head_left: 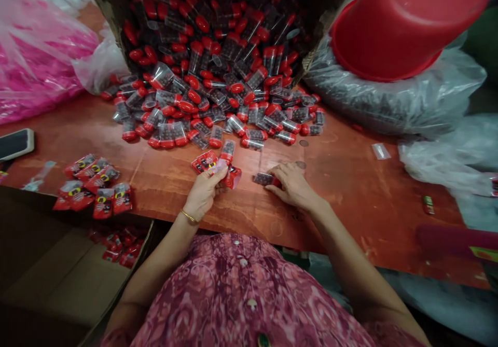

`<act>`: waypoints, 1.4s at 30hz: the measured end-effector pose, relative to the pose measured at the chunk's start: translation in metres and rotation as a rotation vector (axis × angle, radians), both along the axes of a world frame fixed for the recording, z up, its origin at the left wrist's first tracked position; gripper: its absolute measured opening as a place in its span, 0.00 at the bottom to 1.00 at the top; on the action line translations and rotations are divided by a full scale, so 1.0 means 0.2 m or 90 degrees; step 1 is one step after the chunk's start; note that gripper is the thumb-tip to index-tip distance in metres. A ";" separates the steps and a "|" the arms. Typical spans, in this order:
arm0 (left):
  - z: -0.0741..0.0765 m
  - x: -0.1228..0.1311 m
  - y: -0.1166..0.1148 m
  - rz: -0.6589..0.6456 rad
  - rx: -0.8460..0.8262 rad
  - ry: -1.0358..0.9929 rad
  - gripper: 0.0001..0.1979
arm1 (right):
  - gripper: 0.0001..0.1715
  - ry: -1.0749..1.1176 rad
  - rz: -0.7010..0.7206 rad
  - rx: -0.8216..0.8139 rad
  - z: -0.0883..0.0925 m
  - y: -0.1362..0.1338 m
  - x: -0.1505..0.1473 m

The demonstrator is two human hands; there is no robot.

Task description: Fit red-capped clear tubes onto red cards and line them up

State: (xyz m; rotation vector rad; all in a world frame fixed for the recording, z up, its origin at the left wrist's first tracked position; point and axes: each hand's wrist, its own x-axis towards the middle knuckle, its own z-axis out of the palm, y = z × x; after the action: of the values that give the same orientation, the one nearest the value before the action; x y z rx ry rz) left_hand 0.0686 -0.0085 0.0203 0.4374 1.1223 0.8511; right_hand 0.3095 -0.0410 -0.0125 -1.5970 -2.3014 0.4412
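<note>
My left hand [203,192] grips a red printed packet [204,161] along with a clear plastic tube with a red cap [227,151], which stands up beyond my fingers. A second red packet [232,177] lies against them. My right hand [292,185] presses down on a clear tube of dark pieces [263,179], and its red cap is mostly hidden under my fingers. A large heap of similar red-capped tubes [206,113] spills from a cardboard box [112,15] just beyond both hands. Several filled red packets [92,187] lie to the left.
The heap rests on a red-brown wooden table [350,207]. A red plastic bucket [404,25] lies tilted on a bulging clear bag of dark contents [389,98]. A pink plastic bag [39,51], a phone [15,143] and an open carton holding red packets [78,269] surround the table.
</note>
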 end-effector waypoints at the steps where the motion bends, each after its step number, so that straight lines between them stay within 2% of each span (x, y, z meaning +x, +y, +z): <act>1: 0.00 0.00 0.00 0.001 0.003 0.001 0.13 | 0.15 0.051 -0.051 -0.008 0.00 -0.03 -0.02; 5: -0.01 0.03 -0.01 0.019 0.016 0.026 0.18 | 0.16 0.369 -0.245 -0.066 0.05 -0.18 -0.17; 8: -0.02 0.06 -0.02 0.049 0.054 0.058 0.19 | 0.16 0.530 -0.297 -0.107 0.10 -0.26 -0.30; 11: -0.03 0.08 -0.03 0.079 0.126 0.095 0.18 | 0.15 0.554 -0.322 -0.100 0.10 -0.28 -0.40; 14: -0.05 0.08 -0.05 0.091 0.200 0.137 0.16 | 0.14 0.551 -0.337 -0.111 0.07 -0.28 -0.46; 18: -0.07 0.07 -0.06 0.073 0.283 0.199 0.13 | 0.14 0.574 -0.325 -0.146 0.04 -0.28 -0.50; 22: -0.07 0.06 -0.07 0.050 0.323 0.239 0.11 | 0.14 0.617 -0.305 -0.204 0.06 -0.26 -0.50; 25: -0.07 0.08 -0.07 0.060 0.309 0.179 0.10 | 0.14 0.637 -0.286 -0.235 0.08 -0.24 -0.49; 28: -0.07 0.11 -0.09 0.076 0.240 0.072 0.16 | 0.14 0.637 -0.271 -0.204 0.08 -0.22 -0.49; 32: -0.06 0.15 -0.11 0.069 0.151 -0.006 0.17 | 0.13 0.637 -0.278 -0.172 0.06 -0.19 -0.52; 37: -0.04 0.13 -0.06 0.128 0.089 -0.070 0.19 | 0.19 0.770 -0.195 -0.238 0.05 -0.17 -0.54; 42: -0.04 0.13 -0.09 0.064 0.044 -0.113 0.20 | 0.14 0.788 -0.254 -0.209 0.03 -0.15 -0.52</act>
State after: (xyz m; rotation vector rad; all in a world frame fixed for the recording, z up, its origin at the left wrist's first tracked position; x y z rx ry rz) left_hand 0.0942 -0.0257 0.0133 0.3572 0.9593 0.9999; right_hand 0.2049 -0.0719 -0.0062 -1.2439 -0.9926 1.2775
